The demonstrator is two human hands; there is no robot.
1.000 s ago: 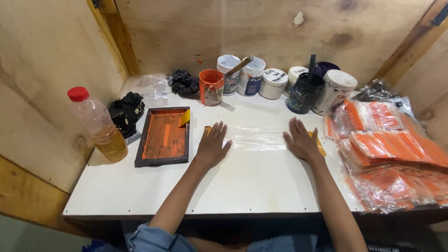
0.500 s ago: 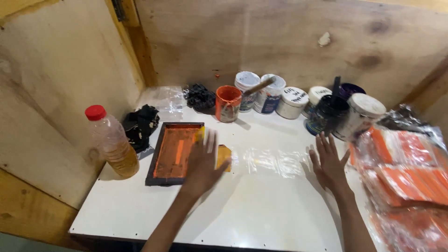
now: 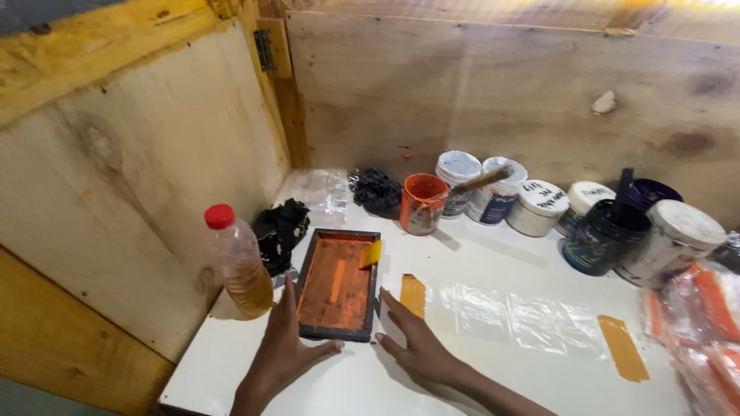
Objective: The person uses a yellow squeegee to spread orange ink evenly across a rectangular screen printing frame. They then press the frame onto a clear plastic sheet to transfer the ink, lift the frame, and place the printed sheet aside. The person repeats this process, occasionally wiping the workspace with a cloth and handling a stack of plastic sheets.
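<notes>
A: Frame (image 3: 338,286), orange-inked, lies flat on worktop (image 3: 493,377) beside oil bottle (image 3: 237,262).
B: Left hand (image 3: 281,350), right hand (image 3: 420,347) flank its near edge, fingers spread, gripping nothing. Lift level with both hands.

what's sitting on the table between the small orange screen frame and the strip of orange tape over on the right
In the head view, between the screen frame and the right tape strip lie a shorter orange tape piece, the right hand's fingers, and a clear plastic sheet flat on the white table.
</notes>
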